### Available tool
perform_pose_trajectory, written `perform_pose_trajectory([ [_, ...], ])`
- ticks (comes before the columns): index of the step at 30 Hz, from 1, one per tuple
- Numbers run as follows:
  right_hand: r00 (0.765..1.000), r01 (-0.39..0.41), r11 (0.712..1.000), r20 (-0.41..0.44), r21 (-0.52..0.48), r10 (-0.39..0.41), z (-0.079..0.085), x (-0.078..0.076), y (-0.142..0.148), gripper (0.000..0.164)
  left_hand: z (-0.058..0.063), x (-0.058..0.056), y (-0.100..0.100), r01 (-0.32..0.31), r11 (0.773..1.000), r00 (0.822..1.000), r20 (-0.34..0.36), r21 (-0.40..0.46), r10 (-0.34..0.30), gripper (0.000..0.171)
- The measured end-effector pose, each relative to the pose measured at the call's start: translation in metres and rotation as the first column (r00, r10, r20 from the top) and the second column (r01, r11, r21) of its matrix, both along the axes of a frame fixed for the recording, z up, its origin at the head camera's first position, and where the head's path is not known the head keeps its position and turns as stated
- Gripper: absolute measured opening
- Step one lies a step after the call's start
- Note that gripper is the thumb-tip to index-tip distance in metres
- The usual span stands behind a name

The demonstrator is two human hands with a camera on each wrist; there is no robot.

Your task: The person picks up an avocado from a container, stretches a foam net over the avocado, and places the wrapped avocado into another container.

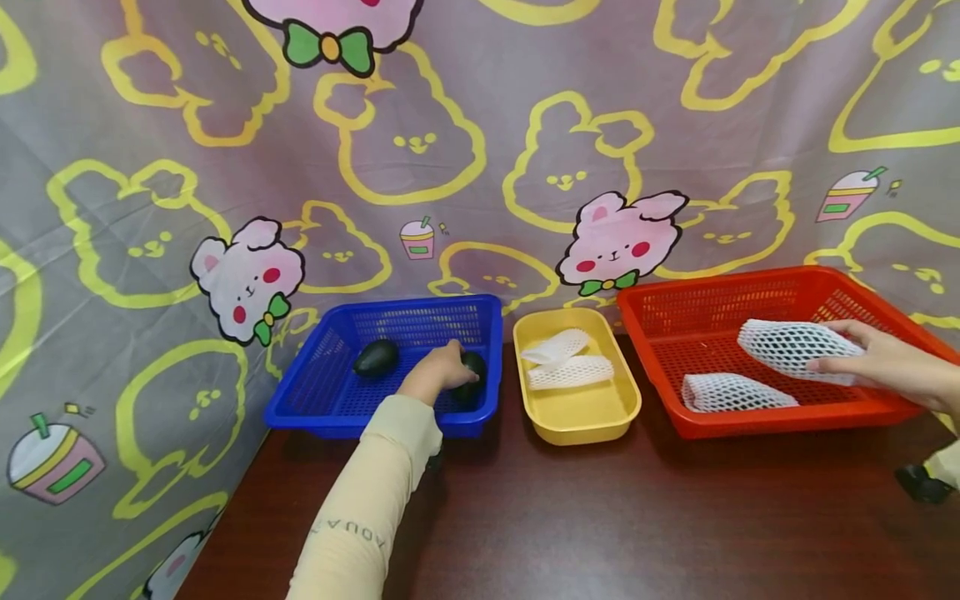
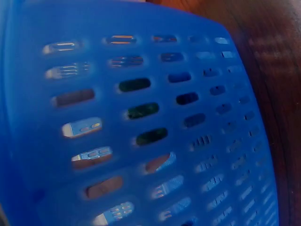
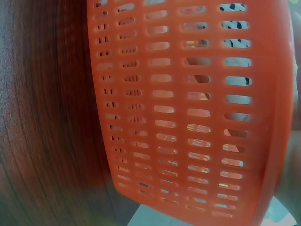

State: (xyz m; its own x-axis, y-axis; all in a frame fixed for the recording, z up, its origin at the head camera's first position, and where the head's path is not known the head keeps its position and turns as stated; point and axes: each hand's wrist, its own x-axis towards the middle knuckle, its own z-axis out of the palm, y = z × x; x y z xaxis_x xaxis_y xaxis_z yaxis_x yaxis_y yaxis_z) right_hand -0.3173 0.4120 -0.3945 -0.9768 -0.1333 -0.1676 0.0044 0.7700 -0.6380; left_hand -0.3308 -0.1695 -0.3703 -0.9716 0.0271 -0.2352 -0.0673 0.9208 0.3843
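On a dark wood table (image 1: 570, 517), before a rabbit-patterned curtain (image 1: 480, 167), three containers stand in a row. At left, a blue plastic basket (image 1: 420, 323) holds two dark avocados; the person's left hand (image 1: 441, 368) grips the right-hand avocado (image 1: 467, 393), fingers wrapped around it, while the other avocado (image 1: 377, 358) lies apart. Midway, a yellow tray (image 1: 600, 410) holds two white foam net sleeves (image 1: 570, 372). At right, inside a red basket (image 1: 720, 321), the right hand (image 1: 873, 357) holds a net-wrapped fruit (image 1: 787, 346) between thumb and fingers; another white-netted bundle (image 1: 735, 393) lies near the front wall.
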Motion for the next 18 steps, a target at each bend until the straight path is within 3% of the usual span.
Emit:
perform_pose_trajectory([
  [8, 0.999, -0.042, 0.999, 0.036, 0.031, 0.041, -0.001, -0.009, -0.001, 0.093, -0.001, -0.005, 0.001, 0.002, 1.0, 1.0, 0.004, 0.002, -0.002, 0.083],
  [18, 0.994, -0.109, 0.991, 0.027, 0.08, 0.107, -0.001, -0.014, -0.006, 0.086, -0.005, -0.01, 0.003, 0.027, 0.993, 0.999, -0.016, -0.112, -0.029, 0.093],
])
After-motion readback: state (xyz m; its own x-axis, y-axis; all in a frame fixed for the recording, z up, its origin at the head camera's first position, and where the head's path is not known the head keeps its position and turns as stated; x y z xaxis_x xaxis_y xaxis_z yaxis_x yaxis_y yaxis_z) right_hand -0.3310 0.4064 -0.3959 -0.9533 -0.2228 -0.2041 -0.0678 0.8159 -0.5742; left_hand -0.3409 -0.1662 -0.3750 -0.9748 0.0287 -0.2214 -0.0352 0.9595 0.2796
